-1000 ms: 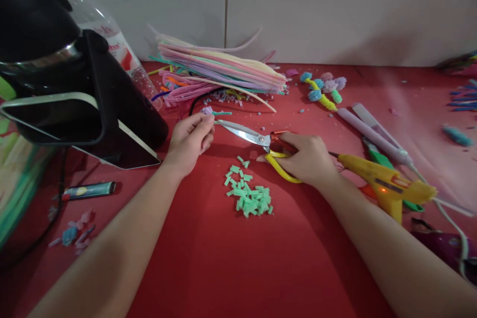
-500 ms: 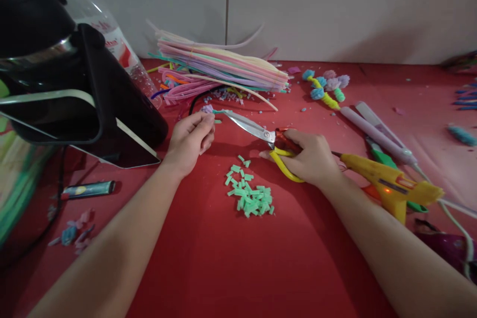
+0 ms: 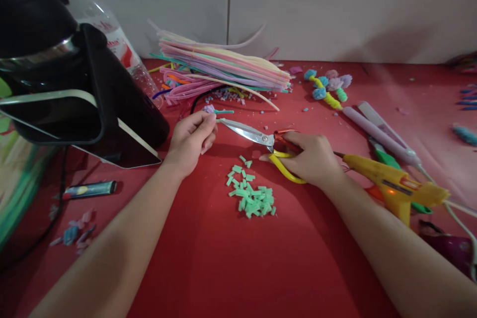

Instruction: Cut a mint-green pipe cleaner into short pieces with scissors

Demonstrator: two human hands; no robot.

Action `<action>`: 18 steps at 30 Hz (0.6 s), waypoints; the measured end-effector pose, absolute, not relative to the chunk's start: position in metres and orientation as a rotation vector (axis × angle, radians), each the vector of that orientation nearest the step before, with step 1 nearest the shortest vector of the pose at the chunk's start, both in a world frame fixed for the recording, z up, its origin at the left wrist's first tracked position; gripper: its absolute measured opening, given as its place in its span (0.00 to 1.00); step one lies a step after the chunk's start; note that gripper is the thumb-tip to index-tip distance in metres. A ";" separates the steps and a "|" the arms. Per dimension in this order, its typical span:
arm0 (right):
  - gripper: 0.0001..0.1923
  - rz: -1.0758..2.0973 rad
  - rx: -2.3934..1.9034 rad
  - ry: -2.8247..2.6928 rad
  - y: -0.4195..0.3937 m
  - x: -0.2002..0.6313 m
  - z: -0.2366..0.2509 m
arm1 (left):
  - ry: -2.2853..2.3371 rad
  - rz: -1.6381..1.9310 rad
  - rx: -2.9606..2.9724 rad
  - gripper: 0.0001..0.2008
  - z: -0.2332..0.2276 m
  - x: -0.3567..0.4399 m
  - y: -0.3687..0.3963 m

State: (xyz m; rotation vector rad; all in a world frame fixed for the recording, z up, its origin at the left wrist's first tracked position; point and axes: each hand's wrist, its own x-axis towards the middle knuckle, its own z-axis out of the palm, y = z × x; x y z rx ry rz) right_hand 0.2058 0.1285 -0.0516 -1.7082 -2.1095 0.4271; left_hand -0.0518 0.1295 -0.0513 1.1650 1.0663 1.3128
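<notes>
My left hand (image 3: 194,136) is closed in a pinch on a thin pale green strip (image 3: 219,120), whose short end shows past the fingertips. Just beyond the fingers is a fluffy lilac piece (image 3: 209,109) with a teal stem (image 3: 225,112); I cannot tell whether the hand touches it. My right hand (image 3: 311,156) grips scissors (image 3: 248,132) by their red and yellow handles. The blades look nearly closed, with their tips at the pale green strip. Below the blades, small cut green pieces (image 3: 255,201) lie in a loose pile on the red table (image 3: 208,258).
Bundled pastel pipe cleaners (image 3: 223,67) lie at the back wall. On the left stand a black appliance (image 3: 122,94) and a plastic bottle (image 3: 122,49). A yellow glue gun (image 3: 391,179), a lilac flat iron (image 3: 380,134) and fluffy coloured balls (image 3: 328,84) are on the right.
The scissor tips have come down slightly, from beside the teal stem to the pale green strip. My left hand has stayed almost where it was, still pinching.
</notes>
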 end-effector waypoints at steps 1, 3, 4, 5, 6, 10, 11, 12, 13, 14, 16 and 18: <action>0.32 0.431 -1.712 -2.109 0.128 0.206 -0.051 | 1.065 1.312 1.172 0.15 -0.051 -0.052 0.130; 0.31 0.441 -1.721 -2.113 0.128 0.205 -0.051 | 1.070 1.308 1.187 0.15 -0.052 -0.052 0.130; 0.30 0.443 -1.725 -2.113 0.129 0.205 -0.051 | 1.075 1.305 1.193 0.15 -0.052 -0.052 0.130; 0.29 0.444 -1.730 -2.114 0.129 0.205 -0.051 | 1.079 1.299 1.197 0.15 -0.052 -0.052 0.129; 0.29 0.442 -1.735 -2.115 0.129 0.205 -0.051 | 1.082 1.296 1.198 0.15 -0.052 -0.052 0.129; 0.27 0.458 -1.728 -2.106 0.130 0.206 -0.052 | 1.076 1.292 1.197 0.14 -0.051 -0.053 0.128; 0.28 0.463 -1.722 -2.099 0.129 0.206 -0.052 | 1.076 1.292 1.197 0.14 -0.051 -0.053 0.128; 0.29 0.465 -1.717 -2.090 0.129 0.206 -0.052 | 1.078 1.295 1.197 0.14 -0.052 -0.053 0.129; 0.30 0.466 -1.713 -2.086 0.129 0.206 -0.052 | 1.081 1.298 1.195 0.14 -0.052 -0.052 0.129; 0.31 0.465 -1.709 -2.087 0.128 0.206 -0.052 | 1.084 1.304 1.191 0.14 -0.052 -0.052 0.129; 0.32 0.466 -1.698 -2.102 0.128 0.206 -0.051 | 1.089 1.317 1.184 0.15 -0.053 -0.052 0.130; 0.33 0.474 -1.686 -2.112 0.128 0.206 -0.049 | 1.090 1.325 1.185 0.15 -0.053 -0.052 0.131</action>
